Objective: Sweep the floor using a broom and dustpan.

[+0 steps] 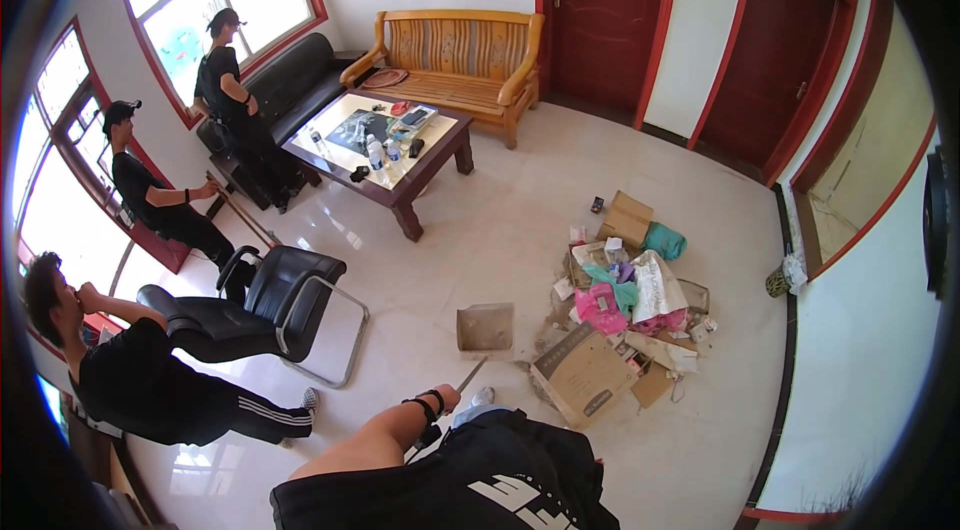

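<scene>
My left hand (441, 399) reaches forward from the lower middle with a black strap around its wrist. It is closed on the thin metal handle (471, 373) of a grey dustpan (485, 329), which rests on the pale tiled floor just ahead of me. A light shoe (483, 395) shows beside the hand. To the right of the dustpan lies a pile of rubbish (625, 295) made of cardboard boxes, plastic bags and wrappers. A flattened brown box (583, 371) lies at its near edge. My right hand is out of view.
A black office chair (270, 302) stands to the left of the dustpan. Beyond it are a dark coffee table (432, 158) with bottles, a wooden bench (460, 55) and a black sofa (295, 80). Three people in black are along the left wall. Red doors (600, 15) are at the back.
</scene>
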Demonstrator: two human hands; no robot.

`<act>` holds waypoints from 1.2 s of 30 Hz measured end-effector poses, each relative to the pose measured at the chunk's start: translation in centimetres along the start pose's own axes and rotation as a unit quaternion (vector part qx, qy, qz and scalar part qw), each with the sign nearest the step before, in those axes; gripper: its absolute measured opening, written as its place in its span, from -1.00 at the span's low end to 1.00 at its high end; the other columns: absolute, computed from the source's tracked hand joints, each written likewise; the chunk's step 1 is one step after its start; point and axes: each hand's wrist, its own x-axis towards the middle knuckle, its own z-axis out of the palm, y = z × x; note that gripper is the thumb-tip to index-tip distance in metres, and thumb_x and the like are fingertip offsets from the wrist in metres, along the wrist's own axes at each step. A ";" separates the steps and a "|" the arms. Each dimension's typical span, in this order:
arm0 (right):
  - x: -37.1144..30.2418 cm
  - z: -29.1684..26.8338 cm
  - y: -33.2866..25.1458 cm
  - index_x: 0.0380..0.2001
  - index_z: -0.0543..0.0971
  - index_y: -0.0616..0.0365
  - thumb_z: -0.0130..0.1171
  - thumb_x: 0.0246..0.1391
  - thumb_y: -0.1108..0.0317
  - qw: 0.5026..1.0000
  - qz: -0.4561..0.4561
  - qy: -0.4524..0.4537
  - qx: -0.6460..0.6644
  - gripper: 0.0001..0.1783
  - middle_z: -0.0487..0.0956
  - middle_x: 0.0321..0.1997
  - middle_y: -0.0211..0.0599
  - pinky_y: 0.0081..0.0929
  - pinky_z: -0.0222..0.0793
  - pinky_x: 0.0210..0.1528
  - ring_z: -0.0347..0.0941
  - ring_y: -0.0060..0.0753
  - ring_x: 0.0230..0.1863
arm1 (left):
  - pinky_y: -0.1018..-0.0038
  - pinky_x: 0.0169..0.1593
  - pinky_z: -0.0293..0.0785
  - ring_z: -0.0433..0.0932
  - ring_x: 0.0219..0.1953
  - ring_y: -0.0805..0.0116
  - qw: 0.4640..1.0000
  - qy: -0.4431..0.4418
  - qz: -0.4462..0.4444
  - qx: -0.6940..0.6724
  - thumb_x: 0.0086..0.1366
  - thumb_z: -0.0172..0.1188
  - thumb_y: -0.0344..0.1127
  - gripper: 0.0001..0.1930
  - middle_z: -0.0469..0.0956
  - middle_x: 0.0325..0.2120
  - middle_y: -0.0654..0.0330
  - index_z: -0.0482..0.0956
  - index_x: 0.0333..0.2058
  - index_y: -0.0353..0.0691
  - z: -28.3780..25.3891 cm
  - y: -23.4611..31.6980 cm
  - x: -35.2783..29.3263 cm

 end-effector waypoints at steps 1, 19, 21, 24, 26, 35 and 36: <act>0.3 0.0 -0.2 -0.50 0.53 0.22 0.00 -0.01 0.28 1.000 -0.001 -0.001 -0.002 -0.78 0.48 -0.61 -0.26 -0.37 0.33 -0.46 0.41 -0.39 -0.57 | 0.32 -0.40 0.49 0.60 -0.48 0.16 1.000 -0.002 -0.009 -0.020 -0.07 0.18 -0.31 -0.89 0.58 -0.62 0.08 0.64 -0.62 -0.16 -0.1 0.0 0.0; 6.5 2.2 -3.9 -0.52 0.52 0.23 0.01 -0.04 0.27 0.999 -0.031 -0.007 -0.026 -0.77 0.46 -0.63 -0.24 -0.37 0.32 -0.51 0.40 -0.37 -0.60 | 0.30 -0.40 0.49 0.59 -0.48 0.13 0.962 0.005 -0.119 -0.247 -0.13 0.16 -0.35 -0.92 0.57 -0.63 0.08 0.62 -0.66 -0.17 0.9 0.8 -2.1; 6.6 2.5 -3.9 -0.52 0.51 0.23 0.01 -0.04 0.27 0.999 -0.032 -0.001 -0.024 -0.77 0.46 -0.63 -0.24 -0.37 0.32 -0.51 0.40 -0.37 -0.60 | 0.30 -0.39 0.48 0.59 -0.47 0.12 0.981 -0.003 -0.081 -0.175 -0.13 0.16 -0.35 -0.92 0.57 -0.62 0.06 0.62 -0.66 -0.16 0.6 0.8 -2.1; 6.1 3.0 -4.5 -0.53 0.51 0.23 0.02 -0.05 0.27 0.999 -0.032 0.020 -0.013 -0.77 0.46 -0.64 -0.24 -0.37 0.32 -0.52 0.40 -0.37 -0.61 | 0.30 -0.39 0.48 0.59 -0.46 0.11 0.997 -0.009 -0.025 -0.071 -0.11 0.15 -0.34 -0.91 0.57 -0.61 0.04 0.61 -0.66 -0.16 0.8 0.0 -1.9; 4.4 3.3 -3.1 -0.53 0.51 0.23 0.02 -0.05 0.27 0.999 -0.024 0.048 0.002 -0.77 0.46 -0.64 -0.24 -0.37 0.31 -0.53 0.40 -0.37 -0.61 | 0.28 -0.39 0.48 0.58 -0.46 0.12 0.999 -0.016 0.034 0.022 -0.09 0.15 -0.33 -0.91 0.57 -0.62 0.05 0.60 -0.64 -0.15 0.6 -0.7 -2.2; -3.7 10.3 2.0 -0.54 0.51 0.23 0.02 -0.06 0.26 0.975 0.019 0.186 0.116 -0.77 0.45 -0.65 -0.23 -0.37 0.31 -0.55 0.40 -0.36 -0.63 | 0.23 -0.32 0.49 0.58 -0.41 0.06 0.989 0.028 0.109 0.096 0.05 0.04 -0.13 -0.75 0.58 -0.54 0.03 0.60 -0.55 -0.14 -0.4 -5.2 -0.5; -4.1 10.8 2.5 -0.55 0.50 0.23 0.02 -0.07 0.26 0.973 0.022 0.195 0.123 -0.77 0.45 -0.65 -0.23 -0.37 0.31 -0.55 0.40 -0.36 -0.63 | 0.23 -0.32 0.49 0.58 -0.41 0.06 0.988 0.020 0.115 0.105 0.05 0.04 -0.13 -0.75 0.58 -0.54 0.03 0.60 -0.55 -0.14 -0.2 -5.4 -0.4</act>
